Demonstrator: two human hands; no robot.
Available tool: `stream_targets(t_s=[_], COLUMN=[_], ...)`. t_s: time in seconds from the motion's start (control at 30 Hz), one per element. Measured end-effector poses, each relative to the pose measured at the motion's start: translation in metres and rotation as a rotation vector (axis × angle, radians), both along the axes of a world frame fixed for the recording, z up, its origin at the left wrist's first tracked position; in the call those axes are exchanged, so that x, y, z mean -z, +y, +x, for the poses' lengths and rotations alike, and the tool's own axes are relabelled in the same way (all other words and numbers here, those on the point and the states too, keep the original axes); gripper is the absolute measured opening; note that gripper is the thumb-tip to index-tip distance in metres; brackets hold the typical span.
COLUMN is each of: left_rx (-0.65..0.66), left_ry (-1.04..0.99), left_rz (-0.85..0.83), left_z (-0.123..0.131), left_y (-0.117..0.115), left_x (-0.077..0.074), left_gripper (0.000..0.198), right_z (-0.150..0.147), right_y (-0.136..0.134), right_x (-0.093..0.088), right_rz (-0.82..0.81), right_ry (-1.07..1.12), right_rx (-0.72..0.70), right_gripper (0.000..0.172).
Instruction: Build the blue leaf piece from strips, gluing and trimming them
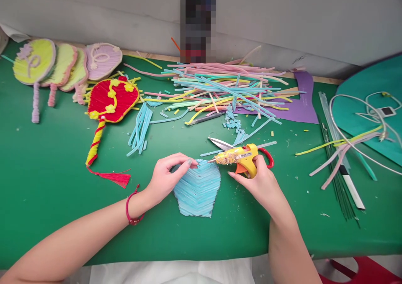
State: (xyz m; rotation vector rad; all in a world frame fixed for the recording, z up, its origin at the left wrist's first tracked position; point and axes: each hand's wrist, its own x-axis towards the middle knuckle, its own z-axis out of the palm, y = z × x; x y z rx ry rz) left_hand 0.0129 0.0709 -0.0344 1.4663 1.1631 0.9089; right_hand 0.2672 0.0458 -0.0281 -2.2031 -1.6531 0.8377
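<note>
A light-blue panel [197,192] made of pipe cleaners laid side by side lies flat in front of me. My left hand [172,173] is closed at its upper left edge, thumb and fingers pinched together there; part of that edge is hidden under the fingers. In my right hand [262,177] is a yellow hot glue gun [248,156] with an orange trigger, gripped by its handle. Its nozzle points left at the panel's top edge, close to my left fingertips. Just behind the glue gun lie scissors [220,143] with red handles, partly covered by it.
A heap of coloured pipe cleaners [220,87] lies at the back. To the left are a red fan [109,102] with a tassel and several pastel fans [34,62]. On the right lie a utility knife [351,188], dark wires [337,188] and a white cable [336,121]. Purple sheet [304,108] behind.
</note>
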Motion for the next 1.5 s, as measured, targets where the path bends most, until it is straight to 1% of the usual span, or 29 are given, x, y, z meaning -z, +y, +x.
stream_targets(t_s=[0.23, 0.43, 0.57, 0.67, 0.73, 0.83, 0.93, 1.0, 1.07, 1.17, 1.3, 1.4, 1.5], left_rx=[0.069, 0.083, 0.104, 0.168, 0.222, 0.263, 0.260, 0.250, 0.243, 0.235, 0.227, 0.226, 0.233], left_ry=[0.038, 0.105, 0.299, 0.471, 0.529, 0.545, 0.546, 0.542, 0.530, 0.512, 0.510, 0.517, 0.526], left_rz=[0.099, 0.174, 0.237, 0.271, 0.294, 0.302, 0.304, 0.307, 0.307, 0.307, 0.301, 0.303, 0.317], left_z=[0.000, 0.000, -0.002, -0.003, -0.004, -0.003, -0.002, -0.002, -0.002, -0.002, -0.002, -0.002, -0.002], left_y=[-0.001, -0.001, 0.005, 0.014, 0.022, 0.031, 0.034, 0.034, 0.034, 0.034, 0.033, 0.033, 0.034], left_x=[-0.001, 0.003, 0.010, 0.014, 0.015, 0.015, 0.018, 0.020, 0.021, 0.022, 0.022, 0.022, 0.023], left_gripper=[0.019, 0.010, 0.015, 0.017, 0.019, 0.018, 0.015, 0.015, 0.015, 0.013, 0.013, 0.012, 0.012], right_z=[-0.002, -0.004, -0.006, -0.007, -0.009, -0.010, -0.012, -0.014, -0.018, -0.024, -0.030, -0.030, -0.028], right_y=[0.001, -0.001, 0.000, 0.000, -0.001, -0.002, -0.005, -0.006, -0.007, -0.007, -0.007, -0.006, -0.004], right_x=[0.001, -0.003, -0.004, -0.003, -0.001, 0.000, -0.001, -0.003, -0.005, -0.006, -0.005, -0.003, -0.002], right_rz=[-0.003, -0.006, -0.014, 0.028, 0.061, 0.093, 0.120, 0.124, 0.092, 0.016, -0.032, -0.027, 0.025], right_ry=[-0.010, -0.032, -0.059, -0.068, -0.078, -0.093, -0.098, -0.064, -0.006, 0.082, 0.163, 0.172, 0.169], right_rx=[0.014, 0.034, 0.071, 0.082, 0.082, 0.078, 0.070, 0.048, 0.044, 0.073, 0.088, 0.144, 0.205], right_gripper=[0.050, 0.060, 0.061, 0.060, 0.058, 0.055, 0.054, 0.051, 0.049, 0.046, 0.043, 0.044, 0.044])
